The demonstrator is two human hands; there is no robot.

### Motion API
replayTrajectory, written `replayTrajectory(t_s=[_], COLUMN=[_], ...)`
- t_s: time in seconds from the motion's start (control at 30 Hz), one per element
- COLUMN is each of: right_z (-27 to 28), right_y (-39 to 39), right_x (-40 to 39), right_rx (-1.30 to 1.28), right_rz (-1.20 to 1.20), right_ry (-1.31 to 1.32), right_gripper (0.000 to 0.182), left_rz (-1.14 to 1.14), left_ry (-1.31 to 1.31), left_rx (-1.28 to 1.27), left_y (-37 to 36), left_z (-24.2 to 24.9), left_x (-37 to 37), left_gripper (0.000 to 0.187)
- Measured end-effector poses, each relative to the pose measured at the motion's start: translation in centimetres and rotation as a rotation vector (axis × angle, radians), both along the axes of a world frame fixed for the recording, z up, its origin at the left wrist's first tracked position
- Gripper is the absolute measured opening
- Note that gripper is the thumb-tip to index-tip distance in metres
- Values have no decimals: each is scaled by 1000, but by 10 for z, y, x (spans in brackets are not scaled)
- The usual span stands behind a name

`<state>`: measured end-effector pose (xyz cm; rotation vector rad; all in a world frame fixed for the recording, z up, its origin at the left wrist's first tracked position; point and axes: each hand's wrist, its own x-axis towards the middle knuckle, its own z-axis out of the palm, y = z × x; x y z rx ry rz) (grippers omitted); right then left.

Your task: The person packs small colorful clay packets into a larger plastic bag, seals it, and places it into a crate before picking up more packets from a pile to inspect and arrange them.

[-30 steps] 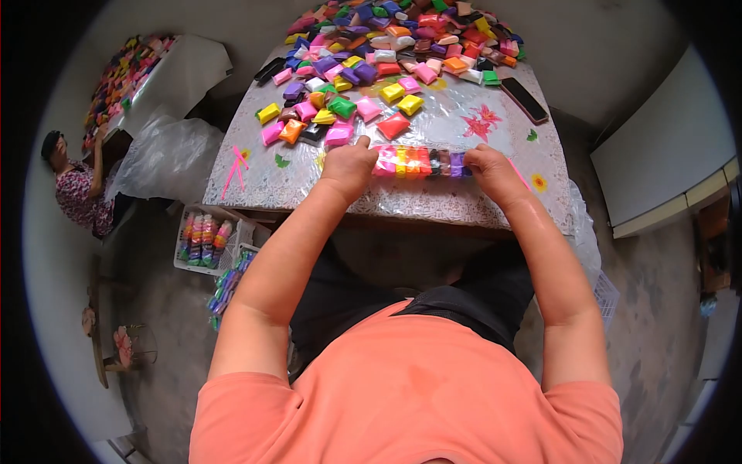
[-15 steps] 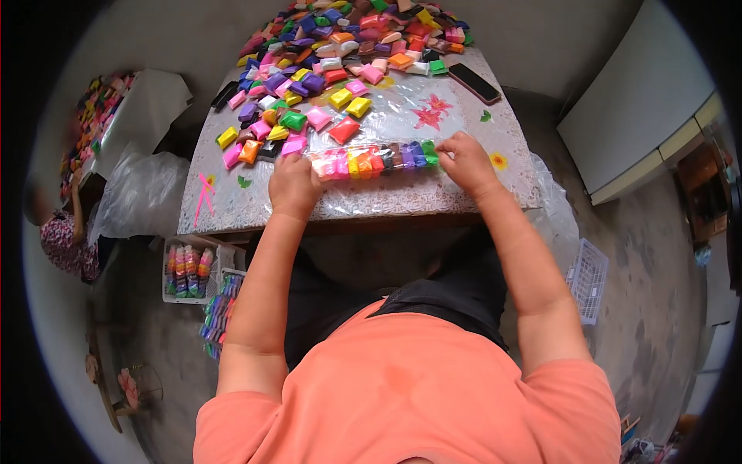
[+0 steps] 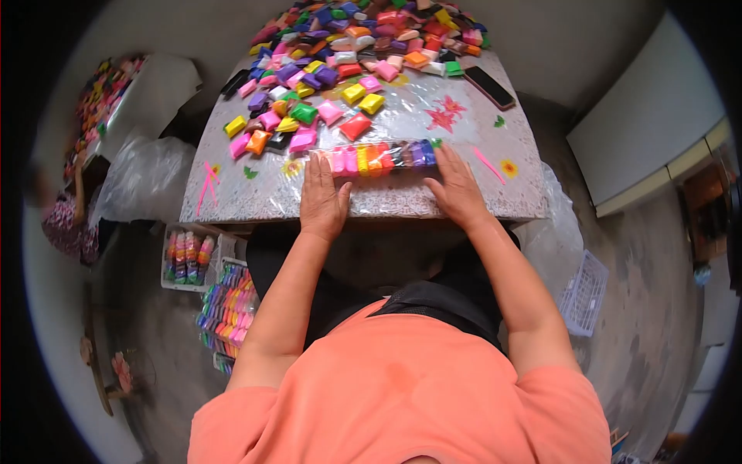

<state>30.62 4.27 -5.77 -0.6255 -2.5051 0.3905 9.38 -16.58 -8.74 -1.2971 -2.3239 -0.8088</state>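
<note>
A long clear bag filled with a row of small colored packets (image 3: 375, 158) lies across the near part of the table, running from pink through yellow, red and black to purple. My left hand (image 3: 325, 197) rests at its left end, fingers stretched out and thumb apart. At the opposite end my right hand (image 3: 460, 185) is spread the same way, its fingers over the green end. Neither hand is closed around the bag. Just beyond it are loose packets, among them a red packet (image 3: 355, 126) and a pink packet (image 3: 303, 140).
A big heap of colored packets (image 3: 363, 46) covers the table's far side. A phone (image 3: 489, 87) lies at the right. Pink strips (image 3: 207, 189) lie left, another pink strip (image 3: 489, 165) right. Below left stand crates of filled bags (image 3: 187, 259). Another person (image 3: 69, 224) sits at the left.
Both hands have gone from pinching the bag's ends to lying spread at them. A pink strip now shows beside my right hand. The view has shifted slightly.
</note>
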Motion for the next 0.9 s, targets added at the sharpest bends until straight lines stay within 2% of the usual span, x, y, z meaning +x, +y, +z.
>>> replayTrajectory(t_s=[0.07, 0.17, 0.27, 0.37, 0.4, 0.5, 0.53, 0.6, 0.63, 0.7, 0.8, 0.83, 0.9], right_z=[-8, -12, 11, -12, -23, -15, -2, 24, 28, 36, 26, 32, 46], right_y=[13, 34, 38, 51, 55, 57, 48, 30, 26, 22, 41, 36, 26], right_x=[8, 6, -9, -35, -41, -42, -39, -30, -31, -31, -34, -35, -36], right_rx=[-234, -586, -643, -322, -301, -906, -987, -1145, -1143, -1135, -1115, -1072, -1116], right_rz=[-1, -122, -79, -122, -161, -23, 11, 91, 104, 124, 154, 118, 200], right_ry=[171, 414, 200, 64, 115, 319, 379, 487, 497, 529, 476, 495, 597], right_gripper=[57, 54, 59, 66, 70, 58, 53, 44, 40, 32, 32, 31, 30], left_rz=[-25, 158, 49, 106, 57, -97, -103, -305, -406, -473, -546, -538, -568], left_ry=[-147, -754, -1028, -1081, -1258, -1631, -1617, -1612, -1603, -1640, -1685, -1660, -1650], left_rx=[125, 461, 258, 261, 136, 262, 388, 537, 608, 584, 553, 590, 608], left_y=[-3, -8, 3, 19, 19, 13, 9, 4, 1, -3, -2, -3, -6], left_z=[-4, 28, 39, 33, 41, 64, 78, 83, 85, 86, 92, 93, 97], left_x=[-14, -30, -58, -66, -73, -73, -67, -70, -73, -81, -88, -88, -90], left_gripper=[61, 57, 69, 61, 50, 43, 45, 48, 50, 53, 57, 63, 66])
